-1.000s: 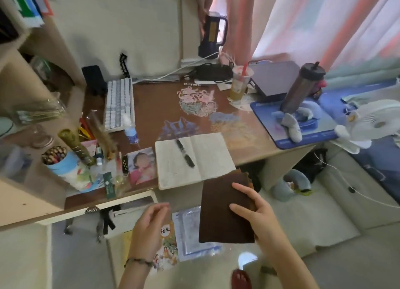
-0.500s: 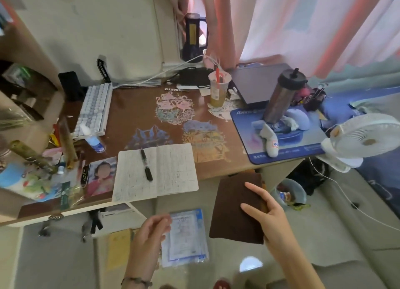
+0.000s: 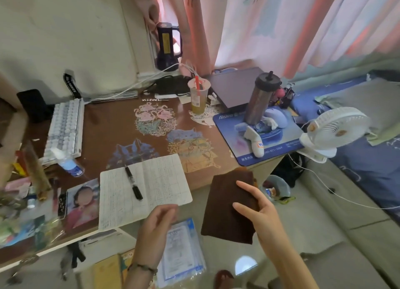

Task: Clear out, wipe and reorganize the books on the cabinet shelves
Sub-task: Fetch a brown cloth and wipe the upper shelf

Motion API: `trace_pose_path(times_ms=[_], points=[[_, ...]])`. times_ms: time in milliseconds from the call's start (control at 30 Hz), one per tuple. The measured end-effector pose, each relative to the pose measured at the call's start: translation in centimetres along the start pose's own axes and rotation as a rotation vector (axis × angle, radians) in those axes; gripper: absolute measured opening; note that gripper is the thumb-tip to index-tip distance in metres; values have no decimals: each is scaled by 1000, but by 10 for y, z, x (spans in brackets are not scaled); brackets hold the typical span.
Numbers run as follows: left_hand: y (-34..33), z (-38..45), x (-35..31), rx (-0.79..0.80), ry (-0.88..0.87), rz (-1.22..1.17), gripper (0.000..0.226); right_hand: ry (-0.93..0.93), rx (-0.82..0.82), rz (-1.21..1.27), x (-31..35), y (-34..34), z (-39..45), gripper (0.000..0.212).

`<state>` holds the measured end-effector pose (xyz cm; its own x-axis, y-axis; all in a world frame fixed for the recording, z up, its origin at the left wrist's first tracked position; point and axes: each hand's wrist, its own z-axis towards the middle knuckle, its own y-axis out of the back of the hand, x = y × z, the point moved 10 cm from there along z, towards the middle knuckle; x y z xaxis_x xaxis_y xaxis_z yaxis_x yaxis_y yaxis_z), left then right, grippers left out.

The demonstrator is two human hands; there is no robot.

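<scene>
While right hand [image 3: 257, 210] pinches folded brown cloth [image 3: 229, 208] off desk [image 3: 104, 124] front edge, left hand [image 3: 158, 226] hovers loosely curled, empty. Risk: cloth sweep catches open notebook [image 3: 160, 189], rolls black marker [image 3: 133, 183] off. No cabinet books visible.

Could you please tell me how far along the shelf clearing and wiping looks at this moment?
Done: some books and a plastic sleeve of papers lie on the floor, seemingly cleared out. In hand: the right hand holds a folded brown cloth in front of the desk; the left hand is empty. Left: the shelves are out of view, so wiping and reorganizing cannot be confirmed.
</scene>
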<state>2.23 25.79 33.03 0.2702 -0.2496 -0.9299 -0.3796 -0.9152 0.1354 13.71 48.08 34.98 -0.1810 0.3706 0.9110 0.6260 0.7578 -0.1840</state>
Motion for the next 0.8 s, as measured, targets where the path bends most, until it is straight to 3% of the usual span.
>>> trace_pose_path(times_ms=[367,700,800], points=[[-12,46,1,-46,65,21,12,-27,54,-18,10,-1,68,45],[-67,118,-42,-177,63,-1,14,-133,352,-39,44,-21,203,46],[-80,134,-46,-202,72,-2,14,-168,377,-93,38,-20,240,47]])
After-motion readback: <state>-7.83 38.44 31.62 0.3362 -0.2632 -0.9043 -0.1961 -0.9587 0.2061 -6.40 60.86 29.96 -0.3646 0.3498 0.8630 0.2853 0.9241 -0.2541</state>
